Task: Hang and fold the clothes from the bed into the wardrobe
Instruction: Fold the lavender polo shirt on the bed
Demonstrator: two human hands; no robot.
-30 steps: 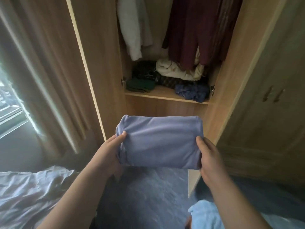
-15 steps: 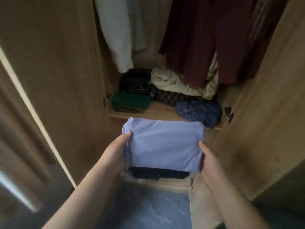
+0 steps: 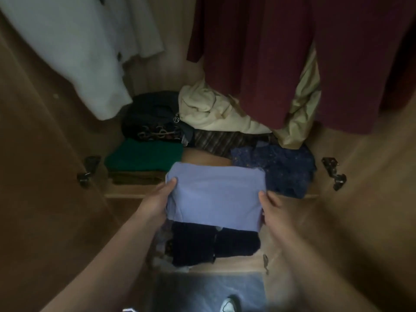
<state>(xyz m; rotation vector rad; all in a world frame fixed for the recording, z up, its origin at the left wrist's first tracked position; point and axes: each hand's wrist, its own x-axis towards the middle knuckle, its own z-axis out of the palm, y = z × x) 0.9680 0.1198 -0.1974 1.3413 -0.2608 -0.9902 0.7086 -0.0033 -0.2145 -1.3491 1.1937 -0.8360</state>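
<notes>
While gripped, folded lilac garment between hands.

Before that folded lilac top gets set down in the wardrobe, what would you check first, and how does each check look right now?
1. Both hands hold the folded lilac top: left hand, right hand. Ok.
2. Top still neatly folded: ok.
3. Bare gap on the upper shelf between the green stack and the blue patterned cloth: ok, but narrow.
4. Hanging maroon garment clear of the path: ok.
5. Room on the dark pile below: cannot tell.
</notes>
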